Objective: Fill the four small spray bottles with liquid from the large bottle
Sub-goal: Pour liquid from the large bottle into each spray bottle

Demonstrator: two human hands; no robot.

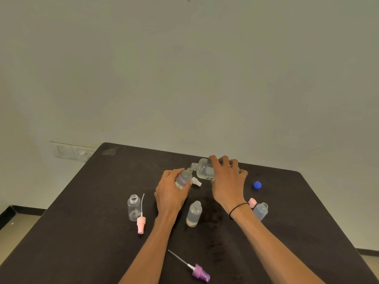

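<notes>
My right hand (227,181) grips the large clear bottle (203,169), tipped on its side with its open neck pointing left. My left hand (170,191) holds a small clear spray bottle (183,178), tilted so that its mouth sits just under the large bottle's neck. Three more small bottles stand uncapped on the dark table (82,232): one at the left (133,210) looks empty, one in the middle (193,214) holds liquid, and one at the right (260,211) is partly behind my right wrist.
Loose parts lie on the table: a pink spray head with tube (141,222), a purple spray head with tube (200,274) near the front, a white spray head (196,181), a pink cap (252,202) and a blue cap (257,185). A wall stands behind the table.
</notes>
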